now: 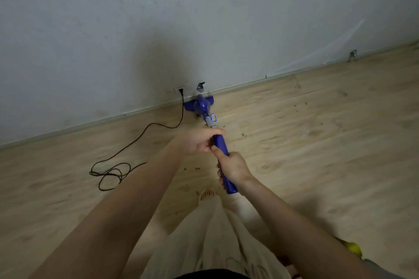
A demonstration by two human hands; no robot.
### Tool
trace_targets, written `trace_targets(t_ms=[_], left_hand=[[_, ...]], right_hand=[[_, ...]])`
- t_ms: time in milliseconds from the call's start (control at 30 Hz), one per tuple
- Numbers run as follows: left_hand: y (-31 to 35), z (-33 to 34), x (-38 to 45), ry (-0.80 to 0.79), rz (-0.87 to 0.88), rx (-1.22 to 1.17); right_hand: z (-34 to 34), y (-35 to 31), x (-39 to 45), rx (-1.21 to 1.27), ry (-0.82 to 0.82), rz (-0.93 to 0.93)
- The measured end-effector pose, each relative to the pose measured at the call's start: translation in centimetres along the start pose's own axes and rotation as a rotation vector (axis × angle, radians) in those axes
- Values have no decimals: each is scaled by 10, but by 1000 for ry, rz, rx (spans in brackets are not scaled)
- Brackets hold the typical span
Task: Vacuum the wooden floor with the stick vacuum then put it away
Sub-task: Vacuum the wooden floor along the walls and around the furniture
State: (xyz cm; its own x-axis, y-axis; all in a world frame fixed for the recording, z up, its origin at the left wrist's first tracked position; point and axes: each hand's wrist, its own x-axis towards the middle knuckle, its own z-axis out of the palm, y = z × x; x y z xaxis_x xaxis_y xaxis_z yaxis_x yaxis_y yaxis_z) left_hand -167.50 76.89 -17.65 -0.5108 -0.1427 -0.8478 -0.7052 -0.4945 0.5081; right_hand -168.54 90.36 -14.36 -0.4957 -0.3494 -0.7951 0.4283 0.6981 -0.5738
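vacuum head jammed up at the skirting, both hands on the stick

vacuum (pixel 205 108) is the blue corded stick kind, stretched out ahead of both hands, floor head right up against the skirting board (pixel 249 84) at the far end. left hand (pixel 197 141) wraps the blue handle (pixel 221 142) higher up the shaft, fingers curled over the top. right hand (pixel 233 169) grips the same handle just behind it, nearer the body, thumb pointing up the shaft. so both are closed round it, nothing loose.

cord (pixel 127 149) runs from a wall plug (pixel 180 91) beyond the left hand and loops in a tangle on the wooden floor (pixel 317 142) off to the left of it. bits of dark debris (pixel 243 135) sit on the boards just right of the hands and further out.

handling-wise i'd guess it's stiff and light-ish, most weight down at the motor end, so two hands spaced on the handle looks about right for steering. hard plastic, probably a bit slick. main snag i'd watch is the loose cord getting rolled over.
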Motion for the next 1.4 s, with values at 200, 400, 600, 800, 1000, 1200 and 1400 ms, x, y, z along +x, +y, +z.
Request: trace_targets(t_ms=[200, 400, 600, 800, 1000, 1200, 1400], left_hand=[[10, 30, 3, 58, 40, -37], [1, 34, -1, -10, 24, -41], [-6, 41, 7, 86, 68, -74], [6, 52, 14, 161, 93, -125], [0, 68, 20, 170, 93, -153], [0, 73, 29, 168, 155, -158], [-11, 93, 29, 148, 129, -50]], right_hand=[[-33, -16, -5, -75, -25, 8], [-49, -13, -25, -38, -81, 45], [-47, -10, -9, -63, -91, 12], [-60, -18, 6, -122, -118, -12], [-79, -13, 1, -166, -137, 11], [-86, -9, 13, -192, -130, -20], [-101, 17, 10, -222, -98, -34]])
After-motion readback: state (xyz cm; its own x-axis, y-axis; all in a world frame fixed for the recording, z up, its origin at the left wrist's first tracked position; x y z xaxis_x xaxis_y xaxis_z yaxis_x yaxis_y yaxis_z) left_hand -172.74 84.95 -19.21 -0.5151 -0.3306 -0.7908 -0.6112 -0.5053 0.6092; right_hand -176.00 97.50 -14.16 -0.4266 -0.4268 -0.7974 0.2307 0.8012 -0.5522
